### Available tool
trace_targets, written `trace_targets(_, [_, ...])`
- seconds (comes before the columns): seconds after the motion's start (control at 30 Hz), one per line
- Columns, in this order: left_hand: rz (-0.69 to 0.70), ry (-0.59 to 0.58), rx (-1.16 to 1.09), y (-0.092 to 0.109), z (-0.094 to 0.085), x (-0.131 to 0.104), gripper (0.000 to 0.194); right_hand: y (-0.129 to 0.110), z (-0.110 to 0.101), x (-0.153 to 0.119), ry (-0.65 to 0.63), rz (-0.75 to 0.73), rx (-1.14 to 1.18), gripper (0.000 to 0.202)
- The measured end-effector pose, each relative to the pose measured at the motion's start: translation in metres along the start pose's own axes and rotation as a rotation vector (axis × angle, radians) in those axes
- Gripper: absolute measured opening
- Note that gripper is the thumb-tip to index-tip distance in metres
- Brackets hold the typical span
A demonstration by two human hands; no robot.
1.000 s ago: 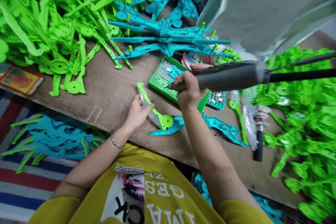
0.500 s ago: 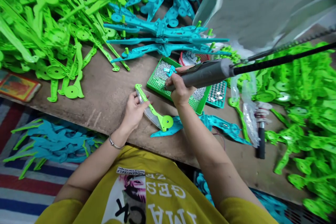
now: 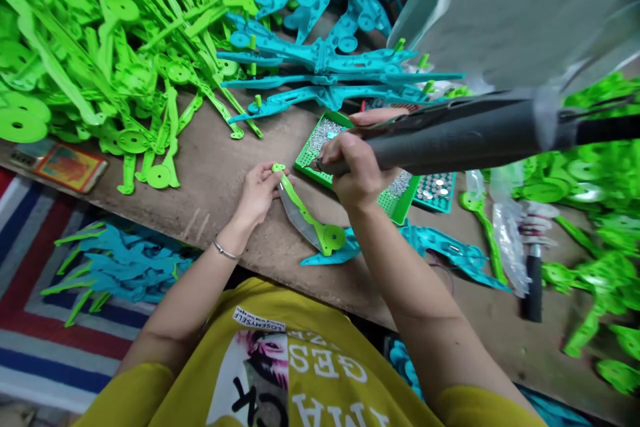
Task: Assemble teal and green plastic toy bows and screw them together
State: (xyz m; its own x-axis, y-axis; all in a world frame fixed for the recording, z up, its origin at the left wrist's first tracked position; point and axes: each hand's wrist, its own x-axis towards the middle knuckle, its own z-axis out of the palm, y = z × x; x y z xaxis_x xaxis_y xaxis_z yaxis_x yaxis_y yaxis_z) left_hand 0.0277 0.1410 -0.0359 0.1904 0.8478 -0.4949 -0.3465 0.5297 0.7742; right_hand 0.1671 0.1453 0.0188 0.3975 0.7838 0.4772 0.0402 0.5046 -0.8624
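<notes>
- Clock's centred on the view. Left hand [image 3: 257, 197], 9 o'clock: thumb and fingers pinched on the upper end of a green arm [image 3: 296, 199], which sits just off centre toward 7, with a clear blade [image 3: 296, 220] alongside it.
- Right hand [image 3: 363, 173], between 2 and 3: wrapped around a fat grey power driver [image 3: 450, 137]. Hands are apart, and the driver's tip is by the green tray [image 3: 411, 203] of small silver bits at 2. Can't tell if it's carrying one.
- Done, I'd guess: arm and blade are lined up. Can't see whether anything's fastened.
- Probably left: joining up with the blue frame [image 3: 450, 249] at 4. The arm's round end overlaps that frame, but no fixing shows.
- Overall, looks mid-batch: blue pieces with green arms piled low [image 3: 125, 260] at 8 seem paired up, while the green heap [image 3: 100, 47] at 10 looks loose.
</notes>
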Motion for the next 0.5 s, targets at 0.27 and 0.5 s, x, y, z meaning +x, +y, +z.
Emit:
trace_targets(0.27, [0.022,-0.021,-0.015,-0.001,0.0,0.0,0.041,0.024,0.039,-0.008,-0.091,0.105,0.042,0.033])
trace_targets(0.5, [0.067,-0.016,-0.027,-0.003,0.002,-0.001,0.045,0.026,0.044,-0.004,-0.166,0.155,-0.003,0.035])
